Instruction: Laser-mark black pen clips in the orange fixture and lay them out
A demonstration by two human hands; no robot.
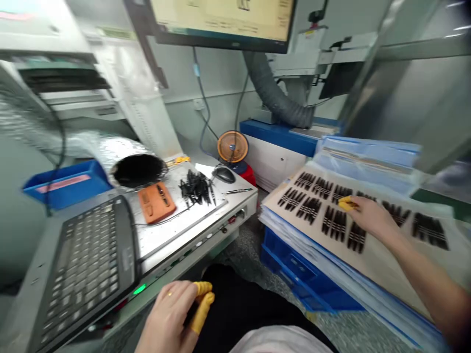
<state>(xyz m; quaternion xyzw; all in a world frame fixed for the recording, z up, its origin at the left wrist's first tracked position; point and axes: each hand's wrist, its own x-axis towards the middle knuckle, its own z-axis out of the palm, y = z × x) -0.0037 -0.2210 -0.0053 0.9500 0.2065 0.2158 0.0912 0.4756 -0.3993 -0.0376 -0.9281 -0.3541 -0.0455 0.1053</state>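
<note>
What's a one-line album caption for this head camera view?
Right hand with yellow finger cots touching rows of small black parts on a beige sheet, left hand near the keyboard.

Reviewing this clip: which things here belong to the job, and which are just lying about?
Seems part of the job:
right hand in yellow finger cots
rows of black parts on a beige sheet
left hand
pile of black parts

Seems just lying about:
keyboard
mouse
fan
blue bin
pen
</note>
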